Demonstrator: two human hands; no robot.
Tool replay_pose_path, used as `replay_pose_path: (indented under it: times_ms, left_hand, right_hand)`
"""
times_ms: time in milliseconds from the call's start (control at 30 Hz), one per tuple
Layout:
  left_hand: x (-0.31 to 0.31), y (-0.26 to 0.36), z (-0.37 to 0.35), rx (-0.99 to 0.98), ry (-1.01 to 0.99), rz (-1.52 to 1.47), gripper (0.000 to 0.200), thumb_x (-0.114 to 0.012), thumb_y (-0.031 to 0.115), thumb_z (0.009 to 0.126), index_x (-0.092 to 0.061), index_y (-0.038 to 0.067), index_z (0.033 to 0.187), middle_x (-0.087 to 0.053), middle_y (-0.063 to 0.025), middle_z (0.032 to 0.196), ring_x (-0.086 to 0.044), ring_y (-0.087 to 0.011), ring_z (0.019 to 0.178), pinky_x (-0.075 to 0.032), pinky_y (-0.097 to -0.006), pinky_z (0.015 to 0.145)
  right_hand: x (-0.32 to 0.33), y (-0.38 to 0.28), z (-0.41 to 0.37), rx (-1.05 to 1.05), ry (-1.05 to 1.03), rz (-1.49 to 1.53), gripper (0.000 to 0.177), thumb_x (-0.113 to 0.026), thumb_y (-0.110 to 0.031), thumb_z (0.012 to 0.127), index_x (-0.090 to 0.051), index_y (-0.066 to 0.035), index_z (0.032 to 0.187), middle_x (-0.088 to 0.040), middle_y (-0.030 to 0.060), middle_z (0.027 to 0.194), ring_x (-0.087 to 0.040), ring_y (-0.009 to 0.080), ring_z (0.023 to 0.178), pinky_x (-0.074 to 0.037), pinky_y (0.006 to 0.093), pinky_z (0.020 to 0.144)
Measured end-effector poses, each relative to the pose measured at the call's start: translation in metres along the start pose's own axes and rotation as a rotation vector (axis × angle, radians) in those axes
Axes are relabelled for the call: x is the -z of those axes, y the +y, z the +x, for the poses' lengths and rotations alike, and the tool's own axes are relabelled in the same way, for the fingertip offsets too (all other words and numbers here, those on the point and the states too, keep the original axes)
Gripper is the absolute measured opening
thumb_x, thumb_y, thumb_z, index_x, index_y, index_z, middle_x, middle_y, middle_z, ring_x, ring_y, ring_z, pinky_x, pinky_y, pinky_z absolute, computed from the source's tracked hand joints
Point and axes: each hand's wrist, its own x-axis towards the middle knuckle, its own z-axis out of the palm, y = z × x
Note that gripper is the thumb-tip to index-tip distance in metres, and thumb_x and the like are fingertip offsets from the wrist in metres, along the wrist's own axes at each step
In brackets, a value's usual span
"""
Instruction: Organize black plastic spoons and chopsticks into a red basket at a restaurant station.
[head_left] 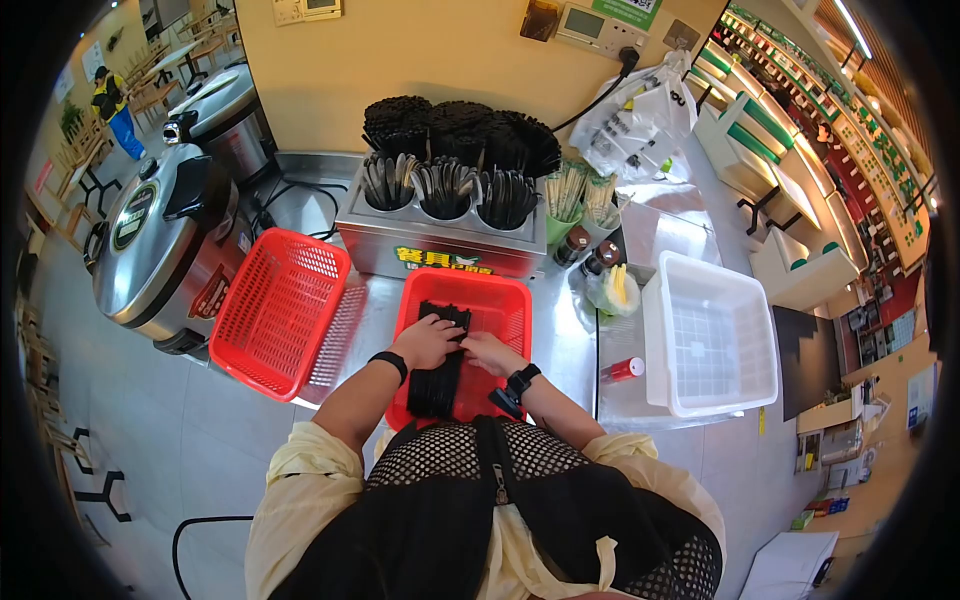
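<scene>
Ignore the left basket (278,312) at 9 o'clock. With the left hand (425,342) curled over the chopsticks (433,390), lying lengthwise in the basket (503,308), and the right hand (490,352) at its 3 o'clock, fingers closed on the same bundle, squeeze evenly and level the tips, probably best low inside the walls, clear of the tub (712,345) at 3 o'clock.

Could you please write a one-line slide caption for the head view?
Left hand and right hand hold a bundle of black chopsticks in a red basket.
</scene>
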Motion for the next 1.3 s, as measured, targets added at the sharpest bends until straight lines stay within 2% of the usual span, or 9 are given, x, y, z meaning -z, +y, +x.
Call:
replay_pose_path:
  times_ms: [167, 433, 600, 800, 900, 1033, 1100, 1133, 1300]
  left_hand:
    - [-0.001, -0.001, -0.002, 0.008, 0.042, -0.044, 0.035, -0.055, 0.021, 0.078, -0.065, 0.014, 0.111, -0.056, -0.0013, 0.127, -0.048, -0.0174, 0.121, -0.032, -0.0352, 0.100]
    - [-0.006, -0.003, 0.000, 0.014, -0.014, -0.044, 0.037, -0.054, 0.021, 0.078, -0.063, 0.013, 0.113, -0.056, -0.0007, 0.128, -0.048, -0.0171, 0.121, -0.031, -0.0350, 0.100]
    - [-0.007, -0.003, 0.000, 0.031, -0.034, -0.063, 0.039, -0.054, 0.020, 0.077, -0.063, 0.013, 0.114, -0.055, -0.0013, 0.129, -0.047, -0.0172, 0.122, -0.031, -0.0359, 0.102]
    - [-0.001, -0.003, 0.001, 0.041, -0.072, -0.065, 0.039, -0.054, 0.020, 0.076, -0.064, 0.013, 0.113, -0.055, -0.0026, 0.130, -0.048, -0.0192, 0.122, -0.031, -0.0370, 0.102]
    - [-0.004, -0.003, 0.001, 0.056, -0.080, -0.070, 0.039, -0.055, 0.021, 0.075, -0.065, 0.012, 0.111, -0.056, -0.0034, 0.128, -0.049, -0.0201, 0.121, -0.032, -0.0372, 0.101]
    - [-0.005, -0.003, 0.001, 0.055, -0.039, -0.085, 0.035, -0.055, 0.023, 0.076, -0.066, 0.011, 0.108, -0.058, -0.0039, 0.125, -0.050, -0.0197, 0.117, -0.033, -0.0353, 0.098]
    - [-0.004, -0.003, 0.000, 0.066, -0.032, -0.095, 0.035, -0.055, 0.024, 0.076, -0.066, 0.011, 0.107, -0.058, -0.0039, 0.124, -0.050, -0.0197, 0.117, -0.033, -0.0352, 0.098]
    - [-0.004, -0.003, 0.000, 0.064, -0.021, -0.094, 0.034, -0.055, 0.024, 0.076, -0.066, 0.011, 0.106, -0.058, -0.0038, 0.124, -0.050, -0.0195, 0.117, -0.033, -0.0349, 0.098]
    - [-0.007, -0.004, -0.001, 0.048, 0.005, -0.073, 0.034, -0.057, 0.025, 0.076, -0.066, 0.011, 0.105, -0.058, -0.0035, 0.124, -0.051, -0.0192, 0.115, -0.034, -0.0340, 0.096]
  right_hand:
    - [-0.003, 0.004, -0.004, 0.008, -0.042, -0.216, 0.047, -0.055, -0.027, 0.088, -0.046, -0.006, 0.129, -0.051, 0.0016, 0.110, -0.046, 0.0127, 0.089, -0.040, 0.0298, 0.078]
    - [0.011, -0.021, -0.027, 0.050, -0.123, -0.303, 0.055, -0.058, -0.032, 0.087, -0.042, -0.011, 0.135, -0.050, 0.0048, 0.128, -0.044, 0.0158, 0.116, -0.037, 0.0347, 0.092]
    - [0.058, -0.118, -0.065, 0.430, -0.135, 0.001, 0.031, -0.051, -0.013, 0.091, -0.054, -0.003, 0.120, -0.065, 0.0108, 0.099, -0.067, 0.0170, 0.080, -0.053, 0.0269, 0.072]
    - [0.137, -0.216, -0.044, 0.787, 0.656, 0.013, 0.038, -0.059, -0.018, 0.086, -0.050, -0.003, 0.120, -0.057, 0.0037, 0.082, -0.053, 0.0096, 0.065, -0.044, 0.0231, 0.057]
    - [0.155, -0.242, -0.021, 0.640, 0.742, -0.225, 0.072, -0.065, -0.039, 0.080, -0.038, -0.001, 0.135, -0.057, 0.0072, 0.088, -0.054, 0.0150, 0.068, -0.045, 0.0274, 0.059]
    - [0.168, -0.257, 0.026, 0.510, 0.641, -0.362, 0.079, -0.061, -0.048, 0.080, -0.038, 0.004, 0.135, -0.061, 0.0150, 0.097, -0.059, 0.0238, 0.077, -0.047, 0.0331, 0.065]
    - [0.185, -0.261, 0.062, 0.547, 0.766, -0.466, 0.073, -0.056, -0.050, 0.082, -0.049, 0.009, 0.125, -0.062, 0.0236, 0.104, -0.063, 0.0314, 0.085, -0.048, 0.0370, 0.074]
    - [0.184, -0.260, 0.065, 0.644, 0.813, -0.434, 0.064, -0.053, -0.049, 0.083, -0.061, 0.012, 0.102, -0.064, 0.0270, 0.095, -0.063, 0.0360, 0.088, -0.046, 0.0388, 0.080]
    - [0.185, -0.262, 0.066, 0.610, 0.856, -0.361, 0.057, -0.052, -0.045, 0.083, -0.064, 0.010, 0.076, -0.065, 0.0196, 0.067, -0.064, 0.0301, 0.064, -0.048, 0.0383, 0.063]
